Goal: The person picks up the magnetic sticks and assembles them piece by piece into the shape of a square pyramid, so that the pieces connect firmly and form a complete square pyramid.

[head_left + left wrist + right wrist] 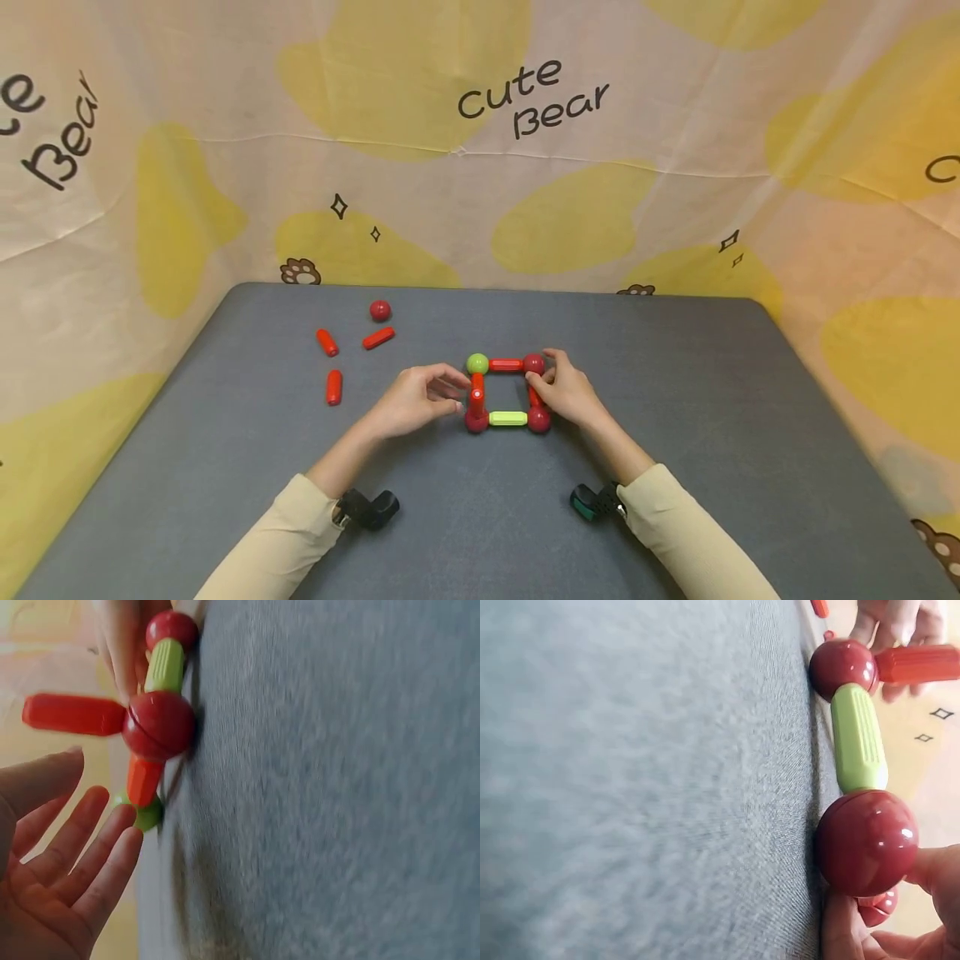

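A square frame of magnetic rods and balls lies mid-table. It has a green ball point(477, 363), three dark red balls, a green rod point(507, 418) point(859, 739) and red rods. One red rod point(477, 392) point(73, 714) stands upright on the near-left red ball point(476, 422) point(159, 724). My left hand point(457, 396) point(82, 817) hovers beside that upright rod with straight fingers, holding nothing. My right hand point(542, 375) point(885, 930) pinches the frame's right side, with fingers on the far-right ball point(533, 363) and beside the near-right ball point(538, 419) point(866, 841).
Loose pieces lie at the back left: a red ball point(380, 311) and three red rods point(327, 342) point(378, 337) point(333, 387). The grey table point(675, 467) is ringed by a cream and yellow cloth wall point(480, 167).
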Motion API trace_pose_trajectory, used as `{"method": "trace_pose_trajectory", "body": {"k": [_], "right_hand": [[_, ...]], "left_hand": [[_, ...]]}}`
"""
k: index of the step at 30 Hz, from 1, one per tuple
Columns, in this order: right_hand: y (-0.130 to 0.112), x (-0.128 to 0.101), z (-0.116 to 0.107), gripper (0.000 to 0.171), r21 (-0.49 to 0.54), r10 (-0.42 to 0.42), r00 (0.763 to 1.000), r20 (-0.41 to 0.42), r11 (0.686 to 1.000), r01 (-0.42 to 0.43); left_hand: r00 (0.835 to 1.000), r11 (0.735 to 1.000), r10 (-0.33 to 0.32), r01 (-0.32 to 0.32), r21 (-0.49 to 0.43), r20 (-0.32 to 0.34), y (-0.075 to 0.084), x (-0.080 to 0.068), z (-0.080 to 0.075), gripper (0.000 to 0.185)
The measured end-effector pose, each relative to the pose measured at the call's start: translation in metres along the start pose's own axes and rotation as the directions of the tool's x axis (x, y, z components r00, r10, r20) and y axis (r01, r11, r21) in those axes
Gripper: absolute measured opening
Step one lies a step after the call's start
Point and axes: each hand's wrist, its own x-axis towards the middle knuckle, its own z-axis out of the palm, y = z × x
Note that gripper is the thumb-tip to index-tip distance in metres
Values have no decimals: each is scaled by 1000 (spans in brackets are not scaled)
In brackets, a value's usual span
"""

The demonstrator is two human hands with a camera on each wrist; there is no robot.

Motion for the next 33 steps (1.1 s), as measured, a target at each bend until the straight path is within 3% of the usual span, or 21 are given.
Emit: {"method": "trace_pose_trajectory", "body": {"k": [6,15,24,33], "right_hand": [[4,-14,-4,60,-9,-81,997,-14,997,81],[7,-31,-8,59,-14,-146,989,13,989,146],[7,-40,-4,67,-113,-227,972,65,966,233],[8,-39,-5,63,-137,-282,958,55,948,287]], "left_hand": [[996,998,-26,30,56,-81,-10,15,-6,27],[990,992,-84,94,85,-117,-16,41,-5,26],[994,991,-55,66,118,-91,-18,60,4,32],[996,981,-22,39,190,-91,-19,62,6,25]]}}
